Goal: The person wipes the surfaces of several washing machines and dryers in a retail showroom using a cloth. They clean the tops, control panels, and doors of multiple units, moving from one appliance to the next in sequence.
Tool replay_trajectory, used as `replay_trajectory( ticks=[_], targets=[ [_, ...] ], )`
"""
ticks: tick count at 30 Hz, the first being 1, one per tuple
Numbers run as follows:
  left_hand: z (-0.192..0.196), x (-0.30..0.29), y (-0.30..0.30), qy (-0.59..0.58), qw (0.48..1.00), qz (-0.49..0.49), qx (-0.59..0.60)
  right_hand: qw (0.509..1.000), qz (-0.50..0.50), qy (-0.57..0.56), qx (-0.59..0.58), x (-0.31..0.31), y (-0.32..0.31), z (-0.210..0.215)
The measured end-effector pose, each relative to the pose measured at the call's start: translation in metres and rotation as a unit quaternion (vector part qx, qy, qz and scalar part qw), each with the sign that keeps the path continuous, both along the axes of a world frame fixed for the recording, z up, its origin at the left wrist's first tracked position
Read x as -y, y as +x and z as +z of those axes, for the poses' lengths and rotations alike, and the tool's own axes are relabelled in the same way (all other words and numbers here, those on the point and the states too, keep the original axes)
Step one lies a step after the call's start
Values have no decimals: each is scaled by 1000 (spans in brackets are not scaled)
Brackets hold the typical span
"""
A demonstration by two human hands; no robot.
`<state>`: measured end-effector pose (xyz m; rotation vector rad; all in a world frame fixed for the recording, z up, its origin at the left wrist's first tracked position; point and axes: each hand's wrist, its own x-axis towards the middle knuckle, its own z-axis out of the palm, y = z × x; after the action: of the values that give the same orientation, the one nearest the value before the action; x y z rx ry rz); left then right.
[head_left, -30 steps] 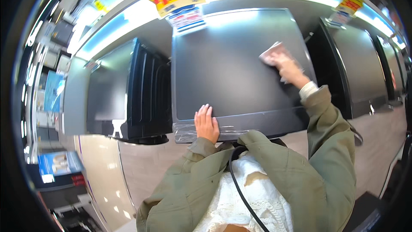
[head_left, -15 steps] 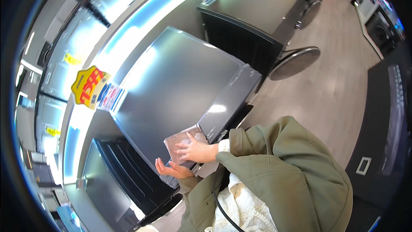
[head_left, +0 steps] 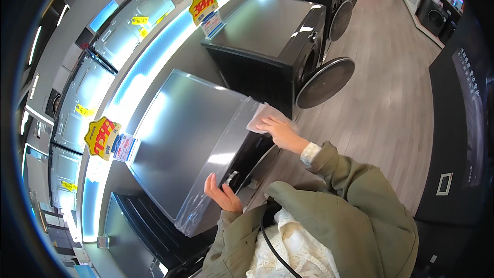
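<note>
In front of me a dark grey washing machine top [head_left: 188,134] has clear plastic film [head_left: 218,149] along its front edge. My right hand [head_left: 280,133] presses a pale pinkish cloth [head_left: 265,117] on the far right corner, its fingers laid over the fabric. Some of the cloth hangs past the corner. Close to the front edge and a round control knob [head_left: 232,177], my left hand [head_left: 224,194] is raised, palm up. Its fingers are apart and nothing is in them.
Other dark washing machines [head_left: 267,23] stand in a row beyond, with round doors [head_left: 325,82] swung out into the aisle. Yellow and red price signs [head_left: 103,138] rise at the back edge beside a lit strip. A tall black panel [head_left: 453,139] stands on the right.
My right hand has slid the cloth from the near front of the top to the far right corner. My left hand has shifted slightly right, staying near the front edge.
</note>
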<state>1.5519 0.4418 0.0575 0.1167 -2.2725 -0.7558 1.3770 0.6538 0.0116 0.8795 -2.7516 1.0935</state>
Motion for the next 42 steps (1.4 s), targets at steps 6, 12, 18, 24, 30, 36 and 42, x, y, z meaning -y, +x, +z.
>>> replay_trajectory(
  ticks=[6,12,18,24,30,36,42],
  targets=[
    [-26,-147,-32,176,966,-166,95,686,-11,-539,489,-132,45,10],
    [-35,-278,-58,698,577,-224,359,597,-1,-617,512,-239,90,49],
    [-11,-347,-89,752,452,-213,429,557,-43,-628,542,-304,76,44],
    [-31,-371,-151,785,411,-211,414,693,-73,-532,481,-327,22,27],
    [-23,-389,-248,780,443,-210,388,898,-163,-292,285,-355,-84,2],
    [-9,-367,-325,784,473,-206,344,684,-179,-555,438,-393,-192,-31],
    [13,-351,-367,809,513,-162,239,661,-315,-502,461,-400,-285,-49]
  ],
)
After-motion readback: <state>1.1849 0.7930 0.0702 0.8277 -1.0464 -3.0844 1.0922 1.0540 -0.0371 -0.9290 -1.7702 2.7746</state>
